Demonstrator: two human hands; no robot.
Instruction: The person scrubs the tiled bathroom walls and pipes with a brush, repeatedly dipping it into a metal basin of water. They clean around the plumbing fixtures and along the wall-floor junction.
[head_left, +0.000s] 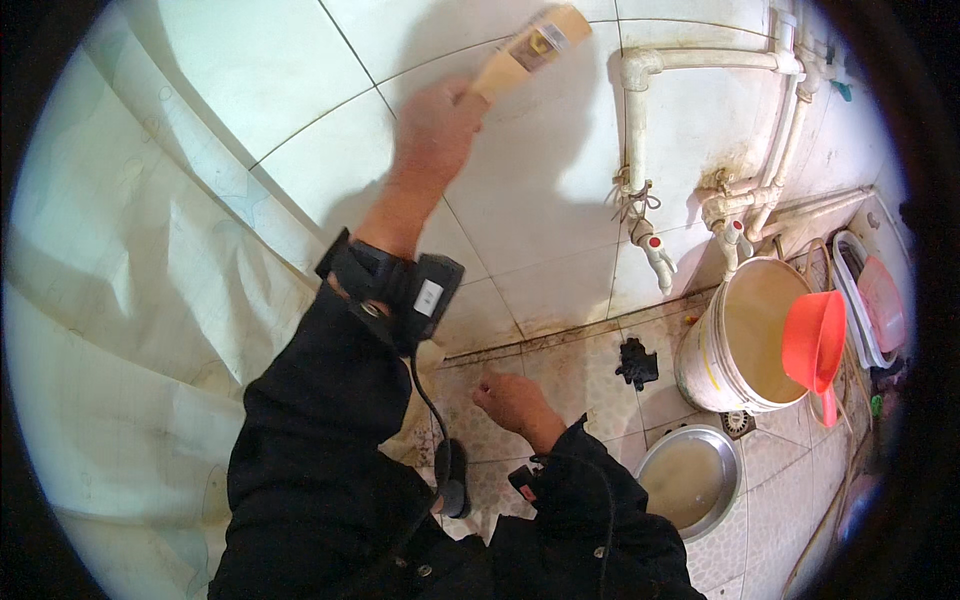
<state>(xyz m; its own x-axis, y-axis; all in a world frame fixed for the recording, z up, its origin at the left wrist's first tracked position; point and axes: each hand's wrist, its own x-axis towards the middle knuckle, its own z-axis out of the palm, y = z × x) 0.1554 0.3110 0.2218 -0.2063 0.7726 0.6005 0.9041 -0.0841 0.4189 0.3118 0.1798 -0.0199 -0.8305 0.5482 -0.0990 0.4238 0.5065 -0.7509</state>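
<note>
My left hand (442, 124) grips the handle of a tan, flat brush (532, 52), which looks wooden and has a printed label on its back. The brush is up against the white tiled wall (532, 187), slightly blurred, and its bristle side is mostly hidden. Lower down, my right hand (516, 403) hangs over the floor with its fingers curled in, and nothing shows in it. Black sleeves cover both arms, and a dark device (427, 296) with a cable is strapped at the left wrist.
A pale curtain (150, 300) hangs along the left. Pipes (636, 135) with taps run down the wall at right. Below stand a bucket (697, 367) of cloudy water, a red dipper (810, 345) at its rim and a metal basin (731, 495). A black object (637, 364) lies on the floor.
</note>
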